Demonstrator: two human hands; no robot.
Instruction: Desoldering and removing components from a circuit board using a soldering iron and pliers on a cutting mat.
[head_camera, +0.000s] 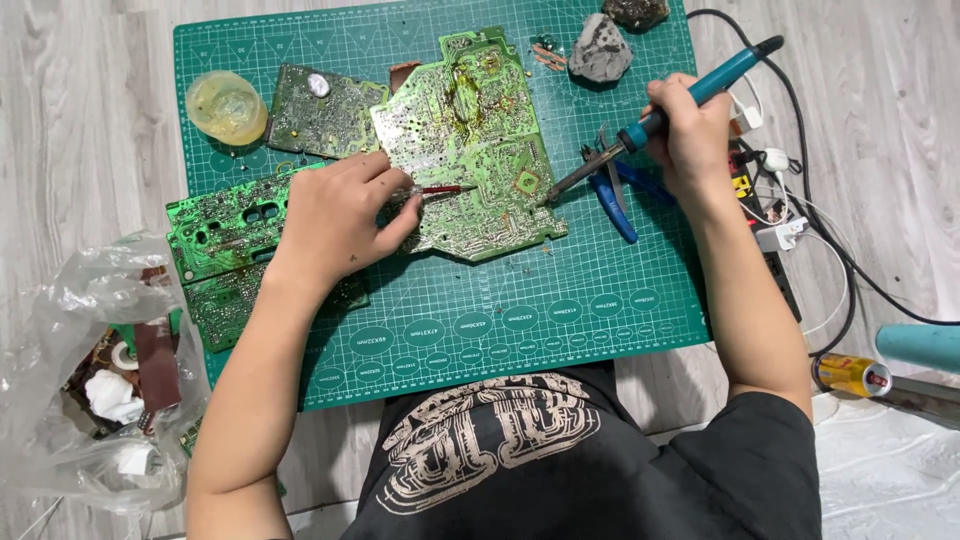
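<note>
The left hand lies knuckles up, fingers curled, thumb and forefinger pinched together (forearm bare, reaching in from lower left). The right hand is closed in a fist-like grip, wrist bent, forearm angled inward.

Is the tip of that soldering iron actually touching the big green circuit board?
Touching. The head view shows the soldering iron, held in the right hand, with its metal tip meeting the right edge of the circuit board, no gap visible.

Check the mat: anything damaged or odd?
Yes. The big circuit board under the soldering iron has a brown scorched-looking stain near its top middle. Small bits of debris lie scattered on the green mat around it.
</note>
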